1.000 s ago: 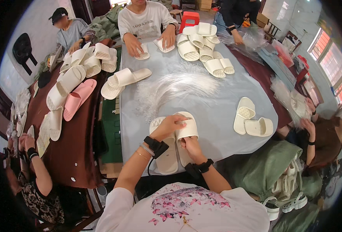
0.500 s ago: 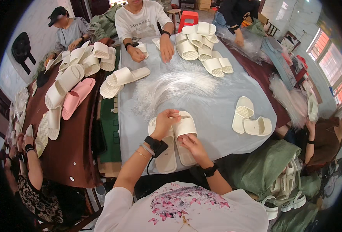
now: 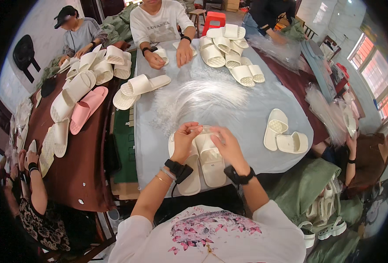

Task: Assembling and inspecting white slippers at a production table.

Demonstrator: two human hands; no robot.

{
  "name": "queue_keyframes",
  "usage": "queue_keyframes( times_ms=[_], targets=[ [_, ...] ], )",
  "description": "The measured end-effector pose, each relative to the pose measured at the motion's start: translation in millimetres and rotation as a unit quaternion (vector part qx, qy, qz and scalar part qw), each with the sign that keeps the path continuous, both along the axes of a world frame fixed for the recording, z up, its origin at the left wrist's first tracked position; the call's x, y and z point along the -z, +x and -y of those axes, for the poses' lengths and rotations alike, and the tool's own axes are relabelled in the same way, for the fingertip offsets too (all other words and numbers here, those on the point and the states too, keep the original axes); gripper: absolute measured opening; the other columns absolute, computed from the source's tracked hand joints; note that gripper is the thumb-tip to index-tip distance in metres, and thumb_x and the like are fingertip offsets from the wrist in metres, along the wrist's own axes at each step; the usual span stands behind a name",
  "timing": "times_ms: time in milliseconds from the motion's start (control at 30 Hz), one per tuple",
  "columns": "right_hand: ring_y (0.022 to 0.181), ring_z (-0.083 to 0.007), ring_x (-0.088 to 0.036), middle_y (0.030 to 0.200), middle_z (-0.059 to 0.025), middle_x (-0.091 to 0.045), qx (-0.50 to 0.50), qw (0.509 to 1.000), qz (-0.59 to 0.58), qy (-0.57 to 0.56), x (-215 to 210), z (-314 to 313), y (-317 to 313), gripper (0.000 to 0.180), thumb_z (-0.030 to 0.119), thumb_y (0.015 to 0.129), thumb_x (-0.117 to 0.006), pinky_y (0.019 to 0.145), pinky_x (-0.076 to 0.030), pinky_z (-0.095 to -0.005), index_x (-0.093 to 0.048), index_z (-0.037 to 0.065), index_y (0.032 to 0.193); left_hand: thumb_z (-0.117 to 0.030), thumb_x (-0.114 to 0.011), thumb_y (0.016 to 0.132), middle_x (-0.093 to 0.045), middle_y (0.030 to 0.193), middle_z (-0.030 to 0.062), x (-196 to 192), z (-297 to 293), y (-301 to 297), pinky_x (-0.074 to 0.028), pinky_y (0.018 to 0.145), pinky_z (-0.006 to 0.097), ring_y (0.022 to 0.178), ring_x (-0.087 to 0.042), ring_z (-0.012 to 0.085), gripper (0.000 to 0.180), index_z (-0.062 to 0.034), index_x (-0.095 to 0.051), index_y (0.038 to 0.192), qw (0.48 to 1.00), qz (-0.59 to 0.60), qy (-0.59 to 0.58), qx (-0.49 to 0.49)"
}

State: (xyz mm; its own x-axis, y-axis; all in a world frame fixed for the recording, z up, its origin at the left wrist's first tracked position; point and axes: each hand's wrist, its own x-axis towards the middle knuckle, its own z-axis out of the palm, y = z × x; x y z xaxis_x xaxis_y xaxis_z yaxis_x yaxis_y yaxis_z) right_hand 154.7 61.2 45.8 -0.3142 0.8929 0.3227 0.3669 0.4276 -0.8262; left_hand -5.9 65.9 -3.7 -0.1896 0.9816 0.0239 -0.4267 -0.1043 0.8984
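Hands: left hand [image 3: 186, 139] and right hand [image 3: 226, 142] both pinch the far end of a white slipper [image 3: 210, 160] | slipper at table [image 3: 286, 98] near edge, long axis toward the person | second slipper [image 3: 188, 173] just left.

The left hand [image 3: 186, 141] and right hand [image 3: 227, 144] cover the cream slippers' [image 3: 205, 164] toe ends; whatever the fingertips pinch is too small to tell.

White short-sleeved T-shirt [image 3: 211, 236] with pink floral print, black wristband on each wrist, thin bangles on left wrist
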Motion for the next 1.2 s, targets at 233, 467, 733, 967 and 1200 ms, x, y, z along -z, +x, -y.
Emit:
queue_keyframes(
  times_ms=[233,467,733,967,1200],
  targets=[
    [0.077,-0.0152,-0.062,0.086,-0.0105,-0.063,-0.096,0.958,-0.194,-0.188,44,-35,-44,0.030,0.015,0.083,-0.057,0.070,-0.046,-0.0258,-0.052,0.000,0.108,-0.006,-0.065,0.077,-0.062,0.086,0.0054,2,4,-8,-0.042,0.067,0.020,0.076,-0.055,0.0077,0.023,-0.0004,-0.054,0.097,0.997,0.024,-0.016,-0.065],
    [0.072,-0.0138,-0.059,0.084,-0.0080,-0.062,-0.048,0.971,-0.147,-0.180,60,-35,-42,0.028,0.015,0.085,-0.054,0.069,-0.046,-0.0245,-0.052,-0.002,0.107,-0.024,-0.055,0.087,-0.050,0.083,-0.0016,-3,3,-2,-0.032,0.054,0.019,0.062,-0.040,0.0044,0.028,-0.0077,-0.045,0.108,0.992,-0.001,-0.070,-0.110],
    [0.069,-0.0089,-0.047,0.076,-0.0019,-0.052,0.120,0.699,-0.643,-0.290,60,-53,-28,0.015,0.020,0.088,-0.054,0.067,-0.039,-0.0207,-0.054,0.005,0.090,-0.024,-0.035,0.095,-0.046,0.084,-0.0006,21,-3,-14,-0.032,0.056,0.020,0.062,-0.033,0.0053,0.021,-0.0062,-0.046,0.098,0.994,0.066,-0.030,-0.083],
    [0.079,-0.0103,-0.053,0.088,-0.0030,-0.057,-0.077,0.976,-0.205,-0.022,30,-23,-61,0.012,0.010,0.085,-0.055,0.069,-0.042,-0.0225,-0.058,0.003,0.095,-0.017,-0.040,0.093,-0.052,0.090,0.0031,31,-3,-3,-0.040,0.067,0.022,0.075,-0.046,0.0095,0.018,-0.0037,-0.050,0.100,0.992,-0.117,0.026,-0.029],
    [0.081,-0.0098,-0.053,0.093,-0.0030,-0.059,-0.080,0.941,-0.266,-0.194,52,-38,-45,0.017,0.011,0.084,-0.056,0.072,-0.042,-0.0222,-0.060,0.002,0.097,-0.006,-0.047,0.086,-0.055,0.093,0.0039,22,-4,-3,-0.041,0.069,0.022,0.079,-0.050,0.0096,0.019,-0.0003,-0.051,0.104,0.950,-0.312,0.032,-0.002]
  ],
)
